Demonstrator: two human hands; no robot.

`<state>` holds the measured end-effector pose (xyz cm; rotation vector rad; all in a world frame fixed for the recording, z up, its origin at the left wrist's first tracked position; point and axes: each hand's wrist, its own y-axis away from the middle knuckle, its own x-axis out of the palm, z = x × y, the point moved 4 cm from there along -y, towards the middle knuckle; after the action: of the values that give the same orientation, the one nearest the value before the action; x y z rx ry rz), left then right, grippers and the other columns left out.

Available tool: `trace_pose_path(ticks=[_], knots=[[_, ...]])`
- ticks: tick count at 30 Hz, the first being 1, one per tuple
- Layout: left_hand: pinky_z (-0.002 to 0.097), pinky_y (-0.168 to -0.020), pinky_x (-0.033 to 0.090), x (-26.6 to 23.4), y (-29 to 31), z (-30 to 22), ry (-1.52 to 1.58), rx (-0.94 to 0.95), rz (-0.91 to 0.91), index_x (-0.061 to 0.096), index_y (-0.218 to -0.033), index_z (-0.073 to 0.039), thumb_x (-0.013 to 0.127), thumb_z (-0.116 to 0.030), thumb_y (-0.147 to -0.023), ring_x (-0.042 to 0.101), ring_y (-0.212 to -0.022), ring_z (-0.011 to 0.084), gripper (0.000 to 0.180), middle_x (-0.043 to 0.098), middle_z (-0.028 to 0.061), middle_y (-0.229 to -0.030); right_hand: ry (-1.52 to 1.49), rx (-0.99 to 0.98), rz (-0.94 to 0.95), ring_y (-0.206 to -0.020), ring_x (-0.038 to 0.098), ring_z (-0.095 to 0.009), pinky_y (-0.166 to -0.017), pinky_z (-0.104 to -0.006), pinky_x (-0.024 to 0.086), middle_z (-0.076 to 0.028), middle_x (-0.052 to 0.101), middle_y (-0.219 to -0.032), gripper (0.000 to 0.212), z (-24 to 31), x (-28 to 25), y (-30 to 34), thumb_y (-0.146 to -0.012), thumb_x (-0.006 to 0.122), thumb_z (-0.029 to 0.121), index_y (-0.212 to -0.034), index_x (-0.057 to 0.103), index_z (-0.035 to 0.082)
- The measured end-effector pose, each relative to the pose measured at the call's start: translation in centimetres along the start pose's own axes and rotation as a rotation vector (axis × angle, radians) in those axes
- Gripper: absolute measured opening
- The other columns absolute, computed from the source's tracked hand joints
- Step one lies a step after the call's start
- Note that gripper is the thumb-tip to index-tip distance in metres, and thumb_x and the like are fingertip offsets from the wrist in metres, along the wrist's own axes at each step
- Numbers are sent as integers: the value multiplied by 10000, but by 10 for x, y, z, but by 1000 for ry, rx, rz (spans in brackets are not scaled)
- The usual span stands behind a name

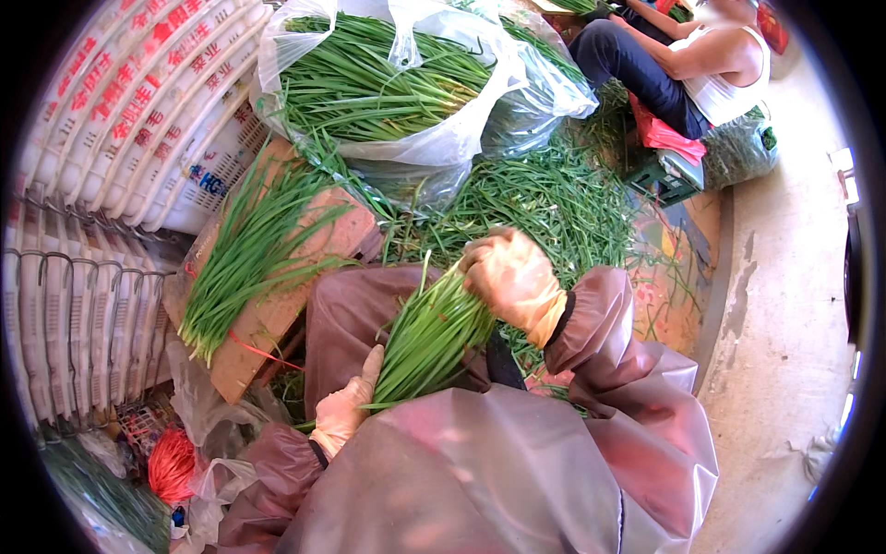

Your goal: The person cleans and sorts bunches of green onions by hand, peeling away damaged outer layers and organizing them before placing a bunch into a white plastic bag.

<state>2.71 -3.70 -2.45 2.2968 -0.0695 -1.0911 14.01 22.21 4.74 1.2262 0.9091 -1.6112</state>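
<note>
While the left hand (343, 406) clasps the bunch of greens (434, 342) low down over the lap (341, 319), the right hand (506, 275) curls at its top, grip unclear; probably light, bendy, easily bruised, the bunch wants gentle mid-length holding.

Bright light whitens the concrete floor (775, 305) at far right; the right hand (509, 275) is motion-blurred; white baskets (138, 102) bend toward black edges.
</note>
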Motion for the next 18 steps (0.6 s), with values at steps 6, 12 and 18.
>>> trace_pose_path(ticks=[6, 12, 18], knots=[[429, -731, 501, -7, 4, -7, -101, 56, -10, 118, -1475, -277, 492, -79, -796, 628, -844, 372, 800, 599, 150, -1063, 488, 750, -11, -732, 641, -323, -649, -419, 508, -138, 659, -754, 152, -178, -24, 65, -775, 663, 222, -738, 673, 75], [460, -685, 506, -11, 1, -15, -144, 147, -34, 75, -1479, -276, 520, -129, -781, 630, -783, 390, 841, 598, 157, -1037, -547, 538, 136, -953, 626, -187, -823, -322, 494, -110, 622, -1149, 655, -113, 12, 43, -760, 733, 283, -1340, 459, 151], [467, -652, 505, -8, 4, -10, -227, 88, -35, 60, -1477, -298, 520, -126, -779, 634, -745, 372, 853, 596, 139, -1000, -778, 493, 399, -707, 659, -177, -629, -307, 527, -121, 672, -755, 211, -80, 58, 23, -794, 661, 141, -929, 646, -21]])
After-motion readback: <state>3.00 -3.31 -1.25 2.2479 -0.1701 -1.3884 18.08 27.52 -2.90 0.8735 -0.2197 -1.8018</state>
